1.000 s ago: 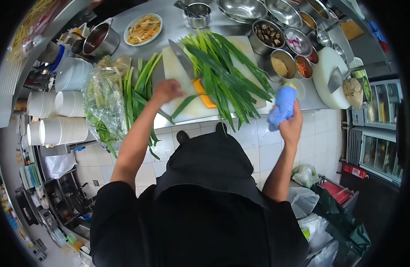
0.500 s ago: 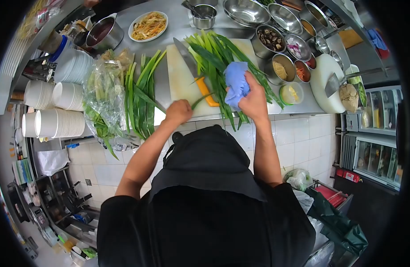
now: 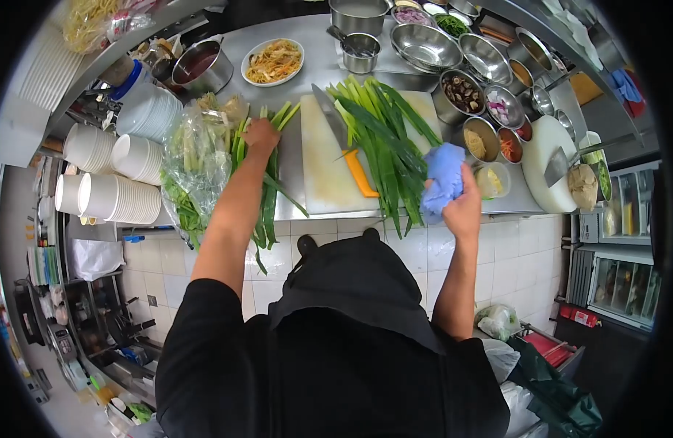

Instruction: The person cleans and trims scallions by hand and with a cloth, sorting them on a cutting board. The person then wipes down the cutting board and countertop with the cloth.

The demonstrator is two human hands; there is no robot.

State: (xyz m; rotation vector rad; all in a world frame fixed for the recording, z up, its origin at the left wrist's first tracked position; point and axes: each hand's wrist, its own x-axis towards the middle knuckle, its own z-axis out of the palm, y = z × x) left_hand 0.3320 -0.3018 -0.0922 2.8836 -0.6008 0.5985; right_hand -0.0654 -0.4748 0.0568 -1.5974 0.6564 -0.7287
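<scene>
My left hand (image 3: 262, 136) is over the smaller bunch of green onions (image 3: 269, 203) beside the cutting board, its fingers curled round the pale stalk ends. In my right hand (image 3: 464, 208) is a crumpled blue cloth (image 3: 444, 179), held at the right side of the larger pile of green onions (image 3: 384, 139). That pile lies across the white cutting board (image 3: 318, 171), with leaf tips hanging over the counter's front edge. A knife (image 3: 360, 174) with an orange handle rests on the board, left of the pile, blade pointing away from me.
A plastic bag of greens (image 3: 198, 157) and stacked white bowls (image 3: 121, 198) stand at left. Behind are a plate of noodles (image 3: 273, 62) and a pot (image 3: 204, 66). Metal bowls of mushrooms (image 3: 460, 93) and other ingredients crowd the right, near a round white board (image 3: 550, 164).
My left hand has moved from the cutting board's front edge left and away to the smaller bunch. My right hand has shifted right with the cloth, off the larger pile's middle.
</scene>
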